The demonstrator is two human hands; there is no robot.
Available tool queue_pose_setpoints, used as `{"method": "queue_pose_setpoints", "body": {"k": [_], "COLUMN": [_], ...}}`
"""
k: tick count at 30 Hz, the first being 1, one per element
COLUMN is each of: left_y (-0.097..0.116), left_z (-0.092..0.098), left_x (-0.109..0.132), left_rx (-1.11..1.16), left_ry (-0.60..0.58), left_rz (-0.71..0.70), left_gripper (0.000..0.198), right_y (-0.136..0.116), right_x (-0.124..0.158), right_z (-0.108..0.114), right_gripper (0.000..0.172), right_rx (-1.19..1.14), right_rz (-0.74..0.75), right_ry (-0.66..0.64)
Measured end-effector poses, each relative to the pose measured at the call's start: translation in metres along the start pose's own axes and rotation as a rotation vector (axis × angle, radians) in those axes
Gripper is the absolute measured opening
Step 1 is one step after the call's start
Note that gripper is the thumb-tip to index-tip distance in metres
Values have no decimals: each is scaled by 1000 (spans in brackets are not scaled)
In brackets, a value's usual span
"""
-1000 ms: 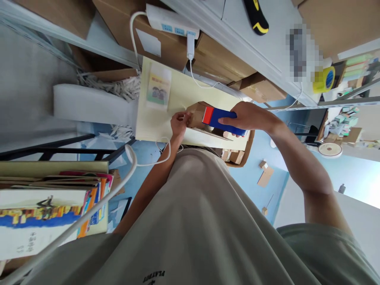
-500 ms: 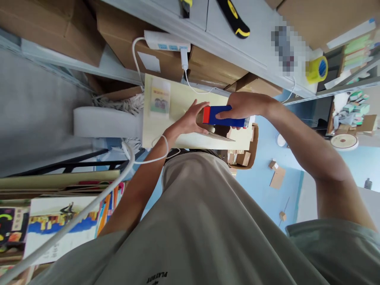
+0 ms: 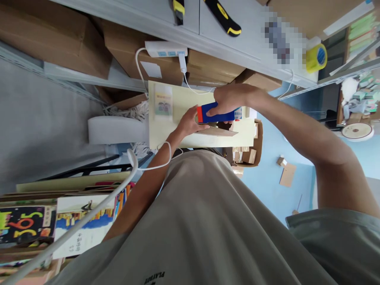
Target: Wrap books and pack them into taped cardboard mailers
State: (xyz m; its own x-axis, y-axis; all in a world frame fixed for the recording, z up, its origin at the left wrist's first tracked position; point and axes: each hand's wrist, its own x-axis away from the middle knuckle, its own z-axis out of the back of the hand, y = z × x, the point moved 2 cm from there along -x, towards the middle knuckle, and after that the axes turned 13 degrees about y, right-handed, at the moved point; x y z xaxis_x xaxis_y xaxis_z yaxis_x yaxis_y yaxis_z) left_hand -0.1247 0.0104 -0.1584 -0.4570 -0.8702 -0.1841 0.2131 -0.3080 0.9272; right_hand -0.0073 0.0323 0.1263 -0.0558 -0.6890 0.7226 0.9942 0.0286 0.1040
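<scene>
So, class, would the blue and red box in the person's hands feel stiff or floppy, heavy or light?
The blue and red box is probably stiff: its edges look straight under the right hand. Likely light, since one hand carries it, the left hand only touching its red end. Flat sides: unlikely to roll.

Cardboard box [image 3: 221,132] mostly behind left hand [image 3: 190,122]

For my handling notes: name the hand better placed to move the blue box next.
Right, probably: the right hand grips the blue box along its length; the left hand only rests at its red end.
</scene>
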Motion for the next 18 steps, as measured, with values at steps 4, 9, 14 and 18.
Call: {"method": "queue_pose_setpoints", "body": {"k": [4, 9, 14, 18], "left_y": [-4, -6, -4, -1], "left_z": [-3, -10, -10, -3], "left_x": [5, 13, 21, 29], "left_rx": [-34, -33, -9, 14], "left_ry": [-10, -59, -19, -49], "left_rz": [55, 84, 102, 102], "left_gripper": [62, 40, 37, 22], "right_y": [5, 28, 52, 59], "right_x": [-10, -32, -37, -24], "right_z": [-10, -28, -41, -49], "right_gripper": [54, 72, 77, 75], "right_rx": [40, -24, -220, -265], "right_rz": [-16, 74, 91, 51], "right_ry": [12, 143, 79, -17]}}
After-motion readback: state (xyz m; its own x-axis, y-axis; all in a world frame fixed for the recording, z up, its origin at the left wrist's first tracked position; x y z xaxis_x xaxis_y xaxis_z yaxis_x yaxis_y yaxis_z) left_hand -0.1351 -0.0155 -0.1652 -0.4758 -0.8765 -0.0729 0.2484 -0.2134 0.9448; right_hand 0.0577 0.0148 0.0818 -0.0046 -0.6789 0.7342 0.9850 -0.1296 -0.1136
